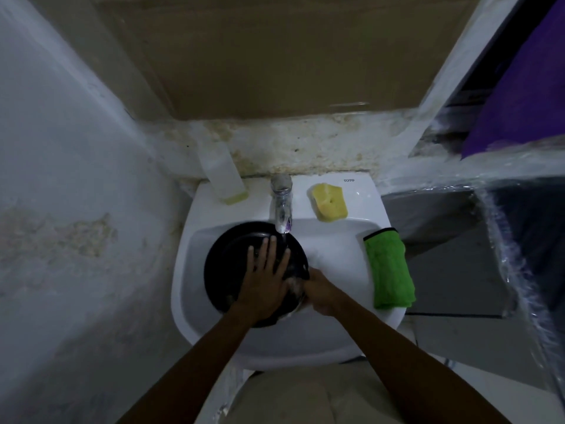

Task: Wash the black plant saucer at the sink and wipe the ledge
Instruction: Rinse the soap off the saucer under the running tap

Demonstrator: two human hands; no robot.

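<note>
**Black saucer under the faucet**

The black plant saucer (232, 264), round and shallow with a raised rim, sits in the white sink (336, 249), its far edge just below the faucet (282, 206) spout. Suds cling to its near-right rim. The ledge (305, 148), directly behind the faucet, is stained and flaking.

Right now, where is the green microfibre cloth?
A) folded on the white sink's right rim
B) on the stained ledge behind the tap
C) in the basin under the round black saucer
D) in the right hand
A: the green microfibre cloth lies folded on the right rim of the white ceramic sink, with nothing holding it.
</note>
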